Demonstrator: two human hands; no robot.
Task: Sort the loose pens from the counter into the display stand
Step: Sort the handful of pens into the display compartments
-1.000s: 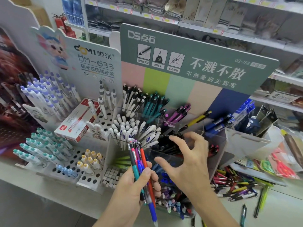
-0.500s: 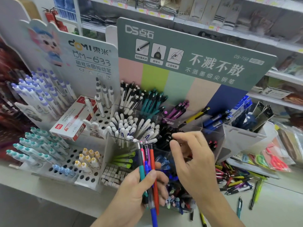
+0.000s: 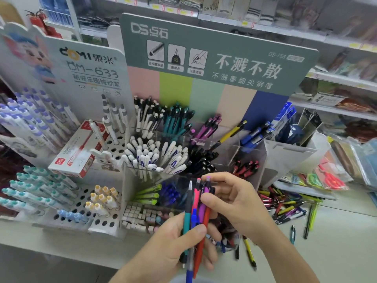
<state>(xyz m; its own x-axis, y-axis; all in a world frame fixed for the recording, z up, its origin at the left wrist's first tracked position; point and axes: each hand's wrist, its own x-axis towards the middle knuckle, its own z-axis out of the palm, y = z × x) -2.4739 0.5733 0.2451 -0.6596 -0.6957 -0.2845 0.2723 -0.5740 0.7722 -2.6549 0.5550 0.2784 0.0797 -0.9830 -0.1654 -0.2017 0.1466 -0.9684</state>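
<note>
My left hand (image 3: 179, 244) grips a bundle of pens (image 3: 196, 217) upright: teal, pink, blue, purple and red-orange barrels. My right hand (image 3: 230, 203) pinches the purple pen (image 3: 205, 196) at the top of that bundle between thumb and forefinger. Right behind both hands stands the clear acrylic display stand (image 3: 251, 152), its compartments holding white, teal, purple, black, red, blue and green pens sorted by colour. A heap of loose pens (image 3: 285, 205) lies on the counter to the right of my right hand.
A white peg stand (image 3: 67, 201) with teal, yellow and purple-capped pens fills the left. A red and white pen box (image 3: 79, 152) lies on it. Single pens (image 3: 250, 253) are scattered on the counter (image 3: 336, 242) below my right wrist. Packaged scissors (image 3: 330, 178) sit far right.
My right hand has come down from the stand's black-pen compartment to the bundle and now pinches the purple pen in it. The left hand has kept holding the bundle.
</note>
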